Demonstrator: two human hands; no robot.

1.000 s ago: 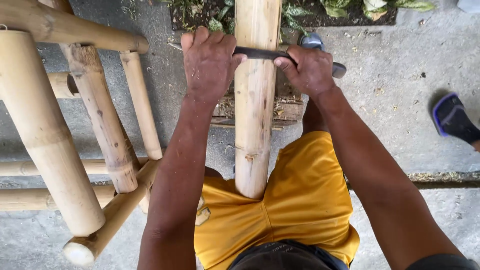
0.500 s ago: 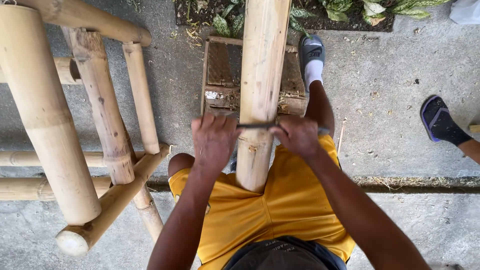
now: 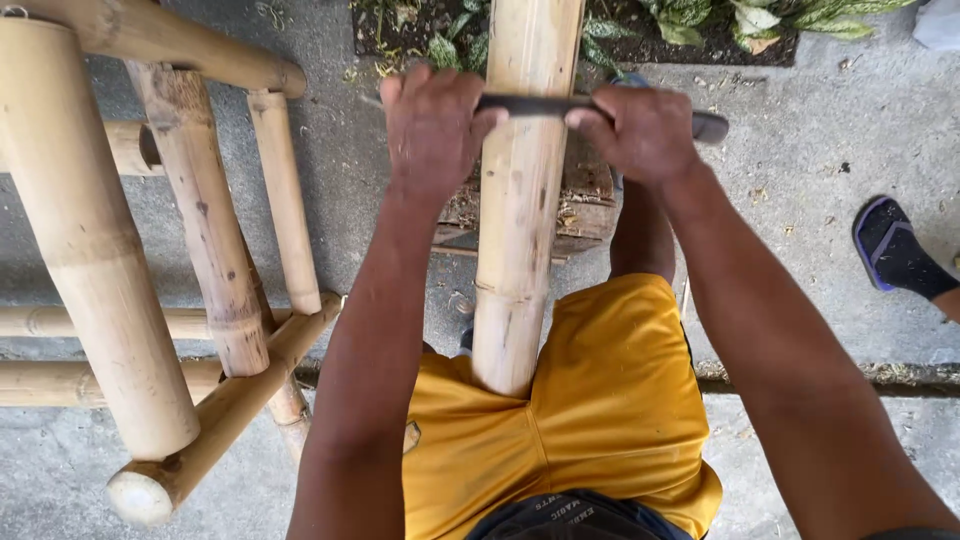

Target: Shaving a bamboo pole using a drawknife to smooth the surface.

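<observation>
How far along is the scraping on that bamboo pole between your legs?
Done: the lower stretch of the bamboo pole looks pale and smooth. In hand: the left hand and right hand grip both ends of a dark blade laid across the pole near the top of the view. Left: the stretch beyond the blade, which runs out of view, so I cannot tell.

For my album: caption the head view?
Both hands, left hand and right hand, grip a dark blade across a pale bamboo pole.
</observation>
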